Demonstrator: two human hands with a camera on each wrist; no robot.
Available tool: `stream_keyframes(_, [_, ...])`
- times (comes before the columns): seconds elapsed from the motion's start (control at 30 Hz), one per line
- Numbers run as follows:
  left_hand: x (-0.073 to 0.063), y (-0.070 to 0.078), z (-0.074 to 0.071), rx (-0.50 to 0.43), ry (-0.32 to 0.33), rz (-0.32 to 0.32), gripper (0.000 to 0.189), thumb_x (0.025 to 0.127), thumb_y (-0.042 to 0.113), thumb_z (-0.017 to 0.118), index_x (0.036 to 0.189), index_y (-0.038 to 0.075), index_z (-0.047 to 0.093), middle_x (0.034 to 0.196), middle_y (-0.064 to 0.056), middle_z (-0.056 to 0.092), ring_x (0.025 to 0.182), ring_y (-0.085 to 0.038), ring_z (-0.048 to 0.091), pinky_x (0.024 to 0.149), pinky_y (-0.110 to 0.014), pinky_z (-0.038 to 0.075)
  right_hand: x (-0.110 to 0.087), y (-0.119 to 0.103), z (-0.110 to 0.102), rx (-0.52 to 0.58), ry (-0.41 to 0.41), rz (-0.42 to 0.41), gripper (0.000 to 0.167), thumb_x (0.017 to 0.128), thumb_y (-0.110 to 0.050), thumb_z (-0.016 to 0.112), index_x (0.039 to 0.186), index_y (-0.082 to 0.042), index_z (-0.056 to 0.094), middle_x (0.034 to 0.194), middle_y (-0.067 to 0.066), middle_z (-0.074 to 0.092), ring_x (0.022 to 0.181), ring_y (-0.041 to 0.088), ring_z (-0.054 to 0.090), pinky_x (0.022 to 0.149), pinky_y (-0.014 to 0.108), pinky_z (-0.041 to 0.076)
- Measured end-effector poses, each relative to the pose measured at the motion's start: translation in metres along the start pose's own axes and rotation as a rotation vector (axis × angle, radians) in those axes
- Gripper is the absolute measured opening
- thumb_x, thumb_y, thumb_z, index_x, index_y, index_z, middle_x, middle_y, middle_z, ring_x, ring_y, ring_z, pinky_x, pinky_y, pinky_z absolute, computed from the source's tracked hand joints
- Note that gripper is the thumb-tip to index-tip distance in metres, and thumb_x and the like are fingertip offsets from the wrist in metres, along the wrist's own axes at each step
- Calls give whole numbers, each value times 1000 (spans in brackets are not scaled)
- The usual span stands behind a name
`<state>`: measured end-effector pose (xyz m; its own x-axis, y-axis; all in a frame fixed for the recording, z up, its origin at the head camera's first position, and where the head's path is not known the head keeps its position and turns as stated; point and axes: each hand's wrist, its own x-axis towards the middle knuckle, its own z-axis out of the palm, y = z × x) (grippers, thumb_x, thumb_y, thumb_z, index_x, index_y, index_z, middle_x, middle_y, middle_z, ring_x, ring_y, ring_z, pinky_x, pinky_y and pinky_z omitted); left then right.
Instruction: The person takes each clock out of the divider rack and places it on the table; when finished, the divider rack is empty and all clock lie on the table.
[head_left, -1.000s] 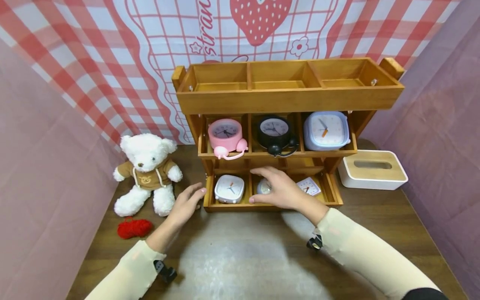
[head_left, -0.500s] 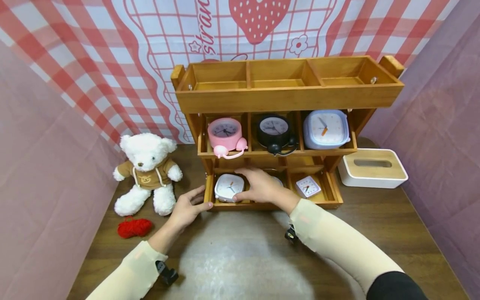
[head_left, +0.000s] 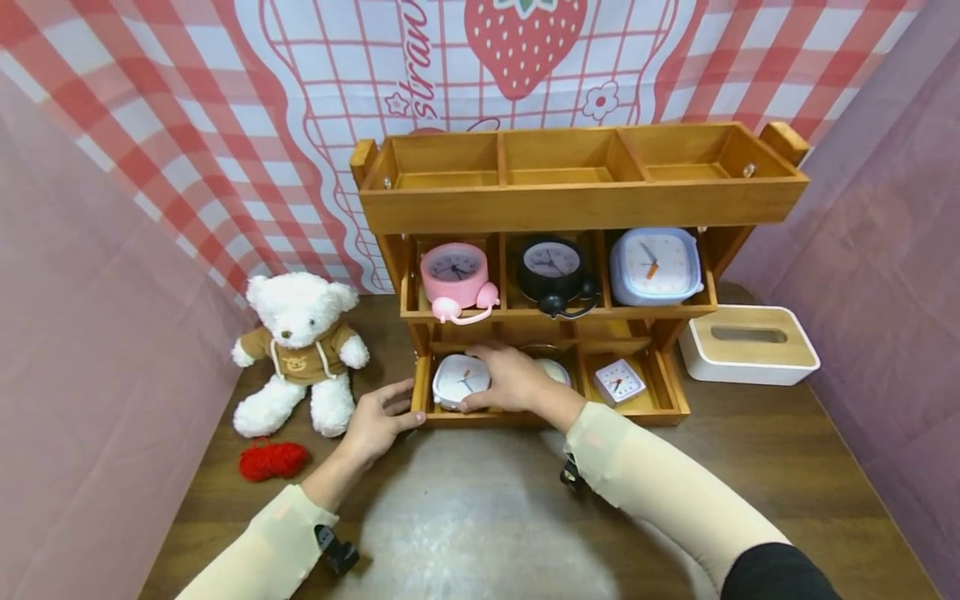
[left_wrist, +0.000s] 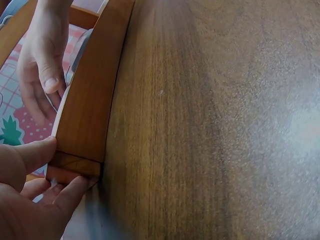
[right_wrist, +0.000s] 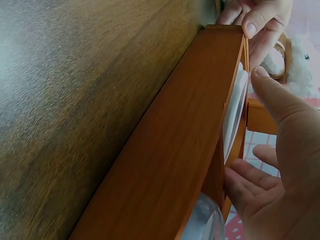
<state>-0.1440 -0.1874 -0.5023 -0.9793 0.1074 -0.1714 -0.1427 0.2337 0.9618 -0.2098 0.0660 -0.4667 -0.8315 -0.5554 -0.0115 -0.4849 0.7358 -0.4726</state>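
Observation:
At the front left corner of the wooden shelf [head_left: 581, 200], my left hand [head_left: 375, 423] holds the bottom tier. In the left wrist view its thumb [left_wrist: 37, 154] lies at the corner's upper edge and its fingers are against the end. My right hand [head_left: 517, 379] reaches over the bottom tier at the right side of a white alarm clock [head_left: 460, 379]. Its thumb and fingers are spread around that side of the clock, which lies face up in the left compartment. In the right wrist view the clock's white side [right_wrist: 234, 112] shows between thumb and fingers.
A round clock [head_left: 553, 372] and a small square clock [head_left: 619, 382] lie in the same tier. Above are pink [head_left: 455, 271], black [head_left: 551, 265] and blue [head_left: 655, 265] clocks. A teddy bear [head_left: 300, 350], red yarn [head_left: 273, 460] and a tissue box [head_left: 750, 343] flank the shelf.
My right hand has moved left from the middle compartment to the white alarm clock. My left hand has come in to the shelf's corner and taken hold of it.

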Motion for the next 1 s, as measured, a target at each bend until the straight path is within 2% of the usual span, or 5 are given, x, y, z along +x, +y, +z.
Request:
stream_keyframes(0.2, [-2,-2,-1,7,3,-8,62,87,-7,75,145,-7,52,146,-31,53,129,-45,58,87,-24,61,3,-3,8,-5,-24,-3,91,75,-55,87,146,-9,55,141,14,62,125,30,62,109,43,51])
stream_keyframes(0.47, [0,-3,0,-3,9,21,62,86,-8,75,143,-8,53,145,-30,54,128,-46,59,89,-26,61,12,-3,13,30,-50,-108,86,75,-45,90,143,-5,56,142,15,60,133,30,55,118,42,43])
stream_keyframes(0.6, [1,-1,0,7,6,22,62,86,-8,76,144,-8,53,146,-30,54,128,-46,59,90,-28,61,16,0,12,57,-79,-103,89,76,-43,90,147,-4,52,145,15,59,135,30,54,119,42,42])
stream_keyframes(0.87, [0,0,-2,29,7,15,62,87,-5,77,144,-6,54,147,-28,54,129,-44,59,92,-30,61,21,2,7,31,-127,-113,89,76,-41,89,149,-6,51,143,13,61,129,27,58,115,39,45])
stream_keyframes(1.0, [1,-1,-1,22,10,15,62,87,-5,76,144,-6,53,146,-29,54,128,-44,59,92,-30,61,23,2,10,-36,-106,-141,87,75,-46,87,145,-7,54,133,9,67,117,22,63,105,35,52])
